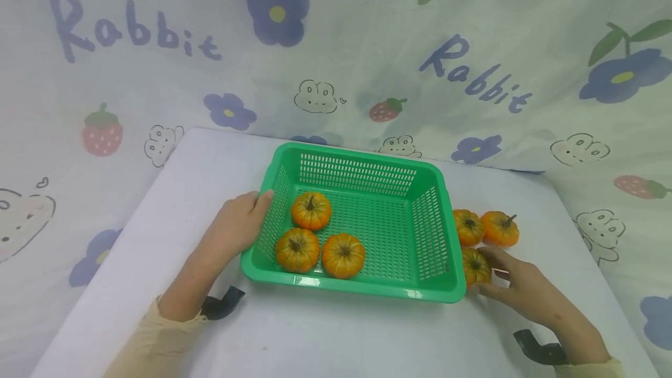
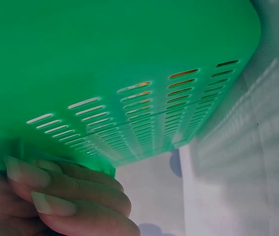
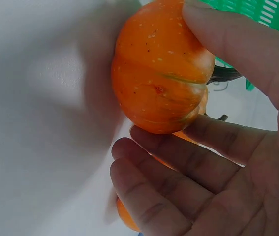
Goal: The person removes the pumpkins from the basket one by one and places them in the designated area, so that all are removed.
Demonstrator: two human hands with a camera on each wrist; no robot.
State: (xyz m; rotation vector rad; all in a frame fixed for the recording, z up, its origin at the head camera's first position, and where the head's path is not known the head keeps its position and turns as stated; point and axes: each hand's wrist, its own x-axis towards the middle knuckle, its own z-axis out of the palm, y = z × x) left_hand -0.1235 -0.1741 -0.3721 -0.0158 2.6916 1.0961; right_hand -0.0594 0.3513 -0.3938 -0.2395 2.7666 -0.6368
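Note:
My left hand (image 1: pixel 240 223) holds the left rim of a green plastic basket (image 1: pixel 353 290), the thumb over the edge. In the left wrist view its curled fingers (image 2: pixel 80 189) lie below the rim against the slotted wall. Inside the basket, towards its left side, sit three small orange pumpkins, one pumpkin (image 1: pixel 311 212) behind the other two. Just outside the right wall, my right hand (image 1: pixel 530 287) grips a small pumpkin (image 3: pixel 161 73) between thumb and fingers. That pumpkin appears to rest on the table, its stem pointing towards the palm in the right wrist view.
Two more pumpkins stand right of the basket, one pumpkin (image 1: pixel 468 227) near its wall and another pumpkin (image 1: pixel 500 228) farther right. A white-covered table (image 1: pixel 336 343) bears everything. Behind hangs a printed cloth (image 1: pixel 341 57) with flowers and rabbits.

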